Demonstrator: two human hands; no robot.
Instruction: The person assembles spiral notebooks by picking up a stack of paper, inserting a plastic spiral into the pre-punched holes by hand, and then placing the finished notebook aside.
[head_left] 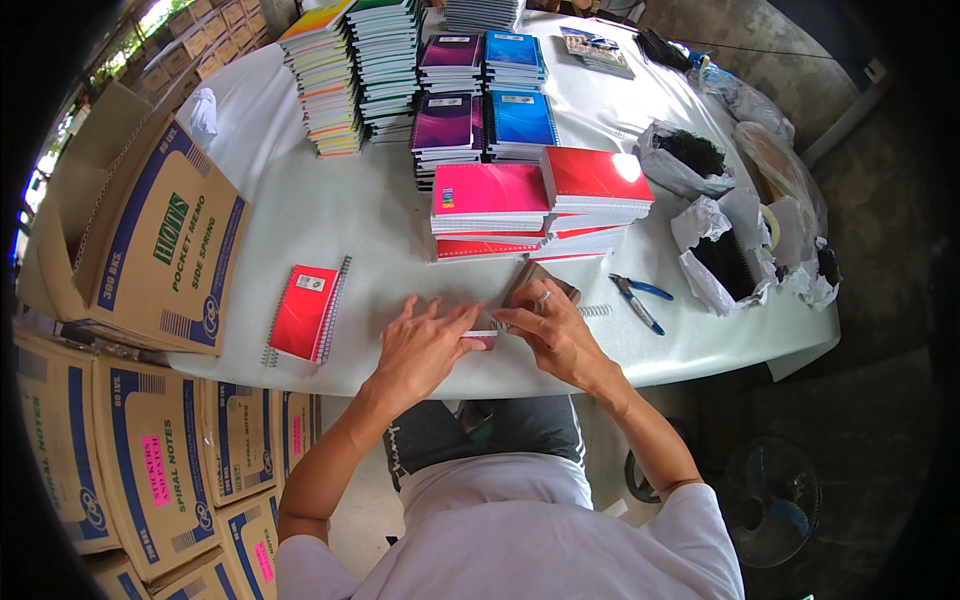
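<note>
Near the table's front edge, my left hand steadies a small notebook, its thumb and fingers on it; most of the notebook is hidden. My right hand pinches a thin wire spiral at the notebook's right end, and part of the wire sticks out beyond the hand. Just behind my right hand lies a brown block, partly covered by the fingers. To the right are cutting pliers with blue handles. On the left rests a small pile of red spiral notebooks.
Stacks of pink notebooks and red notebooks stand ahead, with purple, blue, green and yellow stacks behind. Paper-wrapped black spirals lie at the right. An open carton stands at the left; more cartons sit below.
</note>
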